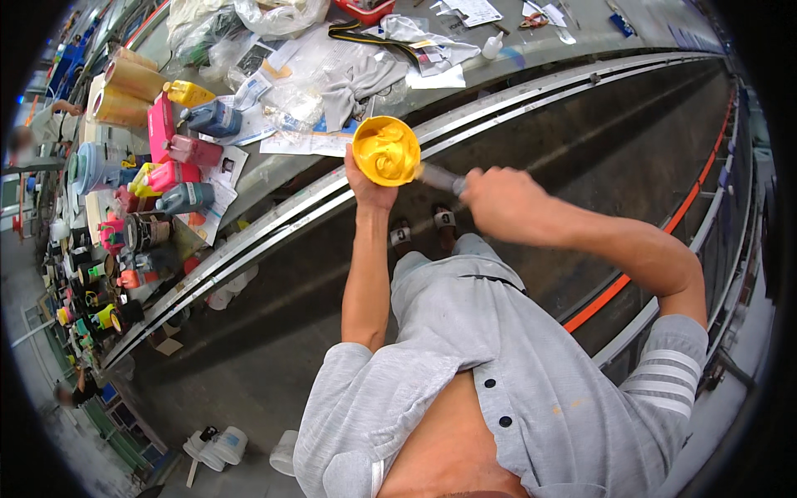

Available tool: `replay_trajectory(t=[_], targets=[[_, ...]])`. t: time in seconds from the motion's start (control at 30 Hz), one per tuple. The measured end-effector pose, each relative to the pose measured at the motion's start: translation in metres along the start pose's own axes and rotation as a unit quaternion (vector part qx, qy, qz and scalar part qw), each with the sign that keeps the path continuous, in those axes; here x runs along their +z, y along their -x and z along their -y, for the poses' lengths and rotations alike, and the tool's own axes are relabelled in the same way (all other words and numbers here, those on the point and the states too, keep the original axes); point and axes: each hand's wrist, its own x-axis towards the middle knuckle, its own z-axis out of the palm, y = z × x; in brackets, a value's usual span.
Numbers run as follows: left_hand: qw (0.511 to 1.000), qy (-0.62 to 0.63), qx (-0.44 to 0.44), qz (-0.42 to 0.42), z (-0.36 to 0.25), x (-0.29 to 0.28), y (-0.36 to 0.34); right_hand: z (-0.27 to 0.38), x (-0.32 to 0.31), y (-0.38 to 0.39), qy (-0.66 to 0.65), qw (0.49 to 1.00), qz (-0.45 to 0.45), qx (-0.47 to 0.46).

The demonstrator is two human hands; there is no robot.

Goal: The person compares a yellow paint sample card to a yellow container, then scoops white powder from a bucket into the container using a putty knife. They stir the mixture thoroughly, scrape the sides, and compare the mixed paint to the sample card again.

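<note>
We've got the cup (387,119) in our left hand (373,191), part-curled round it, some fingers hidden. Yellow paint (386,153) inside. Our right hand (503,204) is closed round the tool (443,178), just right of the cup; tool's far end is at the rim, contact unclear. Rail (311,200) passes behind the left hand. Grey rag (359,88) beyond that hand, bottles (214,119) well to its left.

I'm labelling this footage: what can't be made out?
In the head view:
Round yellow cup: inner bottom, covered by thick yellow paste.
Grey elongated tool: far end blurred, grip hidden by the right hand.
Left hand: most fingers, behind the cup.
Red plastic container: cut off by the top edge.
</note>
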Motion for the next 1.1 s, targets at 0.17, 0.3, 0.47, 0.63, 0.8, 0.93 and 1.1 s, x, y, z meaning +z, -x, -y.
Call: replay_trajectory(t=[0.17, 0.3, 0.47, 0.63, 0.8, 0.93, 1.1], targets=[[0.998, -0.015, -0.067, 0.017, -0.009, 0.025, 0.017, -0.045, -0.014, -0.03, -0.065, 0.996, 0.053, 0.008], [0.999, -0.035, -0.007, -0.036, -0.002, -0.003, 0.008, 0.016, -0.032, -0.01, -0.017, 0.995, 0.067, -0.071], [1.0, 0.0, 0.01, -0.001, -0.015, 0.007, 0.009, -0.012, -0.008, -0.011, -0.051, 0.996, -0.026, 0.07], [0.998, -0.002, -0.003, -0.056, -0.001, 0.005, 0.021, -0.011, -0.055, -0.051, -0.075, 0.988, 0.13, -0.022], [1.0, -0.007, 0.002, -0.019, -0.023, 0.0, 0.011, 0.03, -0.059, -0.002, 0.211, 0.965, 0.024, -0.151], [0.996, -0.018, -0.08, -0.028, -0.013, 0.008, 0.019, 0.039, -0.108, -0.064, 0.385, 0.746, -0.279, -0.466], [0.998, 0.059, 0.029, 0.023, -0.017, -0.002, 0.014, 0.029, -0.086, -0.039, 0.256, 0.945, 0.023, -0.204]])
